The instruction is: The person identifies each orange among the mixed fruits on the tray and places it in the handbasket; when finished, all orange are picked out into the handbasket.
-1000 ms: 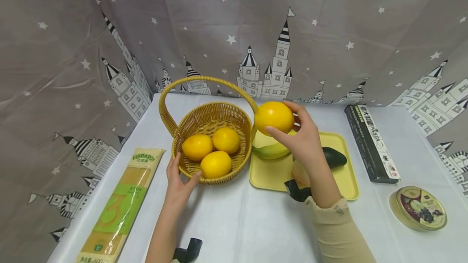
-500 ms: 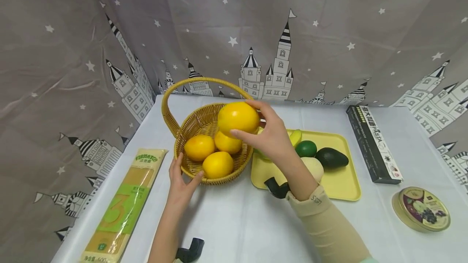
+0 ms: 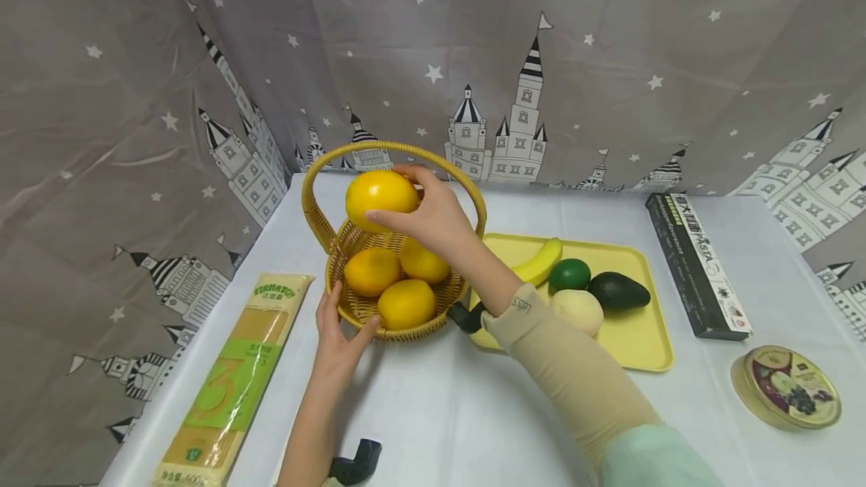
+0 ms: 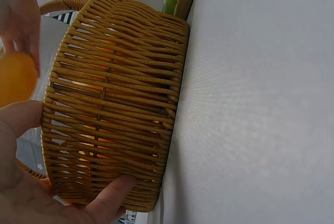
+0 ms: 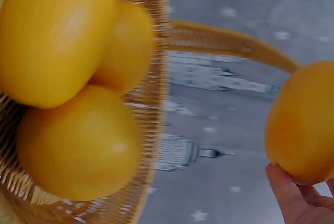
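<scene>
My right hand pinches a yellow lemon between thumb and fingers, in the air over the back of a woven basket and beneath its arched handle. The held lemon also shows at the right of the right wrist view. Inside the basket lie three more lemons. My left hand holds the basket at its front left, thumb and fingers spread along the rim. In the left wrist view, one digit lies at the basket's rim and another presses the outer wall.
Right of the basket, a yellow tray bears a banana, a green fruit, a dark avocado and a pale round fruit. A pasta packet lies left; a pasta box and a round tin lie right.
My right hand has carried the lemon leftward, from above the tray's left edge to over the basket. The tray's fruit has come into view. My left hand stays at the basket.
</scene>
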`<action>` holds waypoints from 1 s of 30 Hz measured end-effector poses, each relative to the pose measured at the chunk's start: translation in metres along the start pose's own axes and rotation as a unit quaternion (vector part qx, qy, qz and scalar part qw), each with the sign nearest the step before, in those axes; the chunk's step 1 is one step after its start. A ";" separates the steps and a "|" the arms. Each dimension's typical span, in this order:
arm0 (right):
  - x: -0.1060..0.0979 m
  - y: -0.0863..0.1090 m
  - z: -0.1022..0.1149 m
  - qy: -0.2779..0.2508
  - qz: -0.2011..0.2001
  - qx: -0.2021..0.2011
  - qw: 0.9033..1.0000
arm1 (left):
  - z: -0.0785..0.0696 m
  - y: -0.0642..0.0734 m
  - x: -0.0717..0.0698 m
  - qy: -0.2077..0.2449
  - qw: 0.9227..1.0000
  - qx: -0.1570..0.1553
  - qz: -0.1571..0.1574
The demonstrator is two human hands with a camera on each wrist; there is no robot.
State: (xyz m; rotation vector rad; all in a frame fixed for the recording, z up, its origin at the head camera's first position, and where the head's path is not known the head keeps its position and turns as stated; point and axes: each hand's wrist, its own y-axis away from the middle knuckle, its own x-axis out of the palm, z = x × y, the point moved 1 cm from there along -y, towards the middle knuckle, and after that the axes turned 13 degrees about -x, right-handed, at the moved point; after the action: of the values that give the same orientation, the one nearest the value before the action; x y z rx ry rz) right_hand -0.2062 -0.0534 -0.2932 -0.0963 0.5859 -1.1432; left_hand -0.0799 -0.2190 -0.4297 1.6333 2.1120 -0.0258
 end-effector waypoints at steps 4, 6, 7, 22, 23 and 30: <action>0.012 -0.023 -0.017 0.024 0.025 0.033 0.999 | 0.001 -0.001 -0.001 0.000 1.000 0.017 -0.002; 0.019 -0.031 -0.026 0.026 0.036 0.054 0.998 | 0.001 -0.001 -0.001 0.002 1.000 0.013 -0.003; 0.022 -0.034 -0.030 0.028 0.041 0.066 0.997 | 0.001 -0.001 -0.001 0.002 1.000 0.012 -0.004; 0.048 -0.038 -0.082 0.077 0.083 0.128 0.985 | -0.001 0.002 0.000 0.003 1.000 0.010 -0.003; 0.048 -0.038 -0.083 0.080 0.086 0.127 0.985 | -0.001 0.002 0.000 0.002 1.000 0.011 -0.003; 0.050 -0.038 -0.081 0.096 0.123 0.123 0.980 | 0.001 0.000 -0.001 -0.003 1.000 0.009 -0.008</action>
State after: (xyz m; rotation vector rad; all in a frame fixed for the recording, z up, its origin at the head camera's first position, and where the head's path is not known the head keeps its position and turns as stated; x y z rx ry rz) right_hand -0.2624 -0.0956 -0.3671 0.2952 0.6031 -0.9800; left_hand -0.0788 -0.2199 -0.4307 1.6250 2.1263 -0.0534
